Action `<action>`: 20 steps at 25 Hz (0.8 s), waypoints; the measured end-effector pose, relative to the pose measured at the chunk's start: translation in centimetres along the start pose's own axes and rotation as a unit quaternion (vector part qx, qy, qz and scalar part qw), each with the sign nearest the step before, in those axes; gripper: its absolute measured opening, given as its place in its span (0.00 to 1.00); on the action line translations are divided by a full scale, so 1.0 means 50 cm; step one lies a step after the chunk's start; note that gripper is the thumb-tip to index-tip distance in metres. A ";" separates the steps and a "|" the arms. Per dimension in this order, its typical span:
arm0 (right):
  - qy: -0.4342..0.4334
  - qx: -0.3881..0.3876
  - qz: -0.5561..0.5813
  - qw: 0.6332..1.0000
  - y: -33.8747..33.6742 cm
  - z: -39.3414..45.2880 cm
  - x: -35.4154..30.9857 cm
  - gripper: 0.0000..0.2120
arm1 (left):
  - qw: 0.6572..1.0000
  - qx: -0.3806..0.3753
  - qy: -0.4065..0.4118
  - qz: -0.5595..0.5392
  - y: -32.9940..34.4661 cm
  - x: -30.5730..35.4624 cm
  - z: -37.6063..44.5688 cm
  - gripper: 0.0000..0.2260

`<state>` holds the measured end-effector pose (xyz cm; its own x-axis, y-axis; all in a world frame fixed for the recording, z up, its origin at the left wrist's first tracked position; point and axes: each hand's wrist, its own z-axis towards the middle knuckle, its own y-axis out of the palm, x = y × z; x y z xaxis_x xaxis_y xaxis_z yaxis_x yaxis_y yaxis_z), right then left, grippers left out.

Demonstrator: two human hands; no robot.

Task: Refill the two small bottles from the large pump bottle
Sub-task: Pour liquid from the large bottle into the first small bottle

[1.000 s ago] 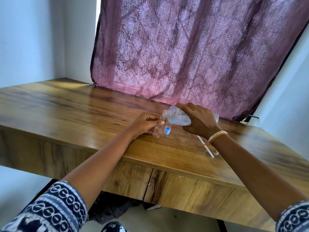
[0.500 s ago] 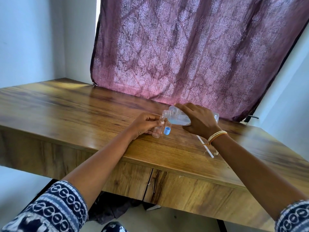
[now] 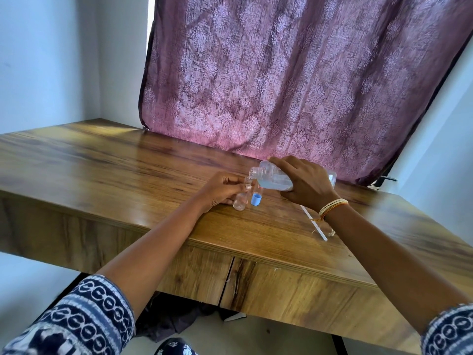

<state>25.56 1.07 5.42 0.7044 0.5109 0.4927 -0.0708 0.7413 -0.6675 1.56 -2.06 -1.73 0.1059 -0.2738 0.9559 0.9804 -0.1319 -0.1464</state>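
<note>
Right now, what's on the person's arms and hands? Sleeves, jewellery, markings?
Both arms are bare from wrist to above the elbow. Short sleeves, left and right, are dark navy with white ring-and-stripe patterning. The right wrist wears thin bangles, cream and orange, with a thread end hanging. No rings or gloves visible.

The table is wood-grained with a smooth, glossy top that catches the light toward 10 o'clock; its front edge looks duller. The large bottle, at 1 o'clock from the table's middle, is clear, shiny plastic. The small bottle at its mouth is clear plastic too. Just right of that, a cap is matt blue plastic. At 4 o'clock a tube looks like thin white plastic. The curtain at 12 o'clock is woven cloth, matt. The sleeve at 7 o'clock is printed cloth. Thin bangles look glossy.
</note>
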 end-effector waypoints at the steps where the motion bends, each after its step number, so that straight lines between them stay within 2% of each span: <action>1: -0.001 0.000 0.000 1.000 0.000 0.000 0.000 0.35 | 1.000 0.001 0.001 0.005 0.000 0.000 0.000 0.13; 20: -0.004 0.000 -0.008 1.000 0.003 -0.003 0.008 0.34 | 1.000 -0.010 -0.005 -0.026 -0.001 -0.007 0.006 0.15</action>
<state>25.92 1.30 5.43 0.6994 0.5031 0.5077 -0.0600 0.7491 -0.6597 1.50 -1.69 -1.98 0.0568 -0.2570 0.9647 0.9812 -0.1643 -0.1015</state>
